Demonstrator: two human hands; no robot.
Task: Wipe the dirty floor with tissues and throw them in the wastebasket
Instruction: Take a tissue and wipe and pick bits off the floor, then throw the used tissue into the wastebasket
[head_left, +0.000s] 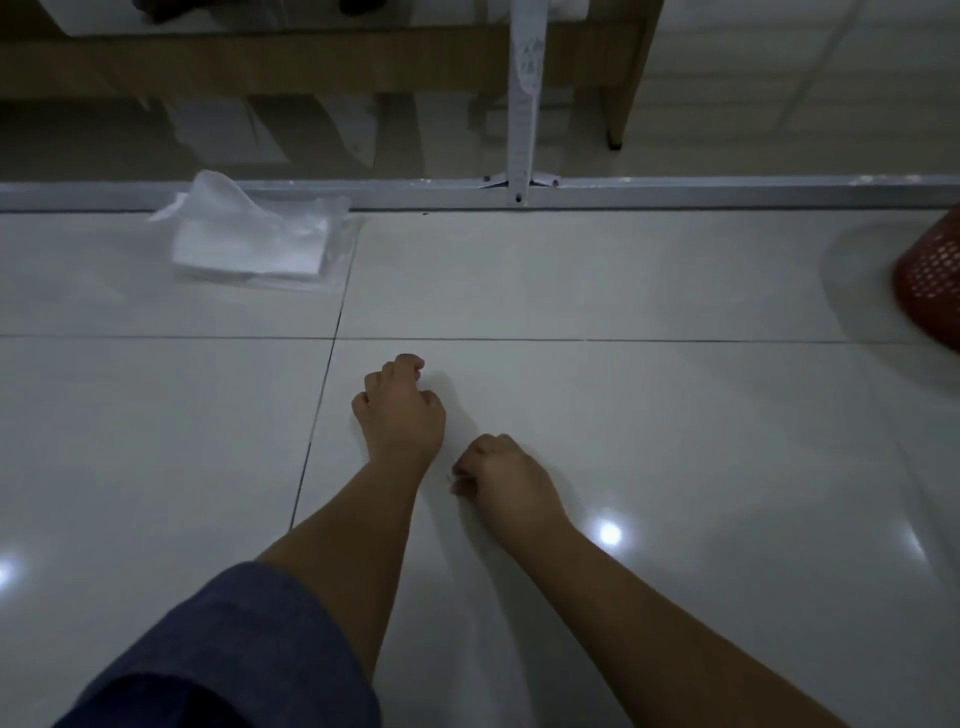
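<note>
The floor (623, 291) is glossy pale tile with dark grout lines and lamp glare. A grey metal rail (727, 189) runs along its far edge, a wooden frame behind it. The tissues (249, 239) lie at the far left by the rail; the red wastebasket (930, 280) stands at the right edge. Left hand (400, 410) and right hand (506, 478), near each other mid-floor, are curled with nothing visible in them.

Both forearms reach toward twelve o'clock. The left hand (399, 410) has its fingers loosely curled; the right hand (506, 475), at its four o'clock, is fisted.
</note>
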